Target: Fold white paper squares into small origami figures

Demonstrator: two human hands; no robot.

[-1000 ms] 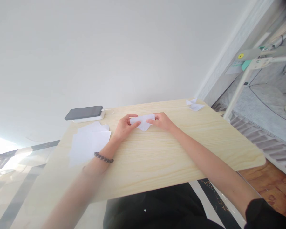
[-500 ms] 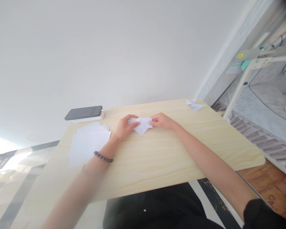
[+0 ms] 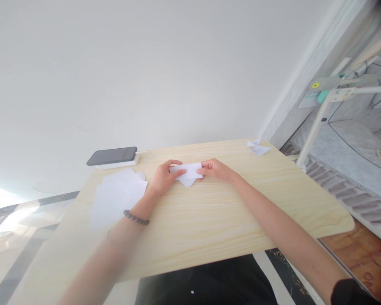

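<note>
A small folded white paper (image 3: 189, 173) lies on the light wooden table (image 3: 209, 220), near its far middle. My left hand (image 3: 165, 177) pinches the paper's left end, thumb on top and fingers curled. My right hand (image 3: 216, 169) pinches the paper's right end in the same way. A dark bead bracelet (image 3: 136, 217) circles my left wrist. The paper's lower part shows a pointed tip between my hands.
A stack of white sheets (image 3: 117, 197) lies at the table's left. A dark phone (image 3: 112, 156) rests on a white power bank at the far left corner. Folded paper pieces (image 3: 257, 147) sit at the far right corner. A white stand (image 3: 317, 123) rises beyond the right edge.
The paper has been folded flatter and now reads as a narrower strip with a smaller tip below. Both hands have stayed at its ends. The view has tilted slightly.
</note>
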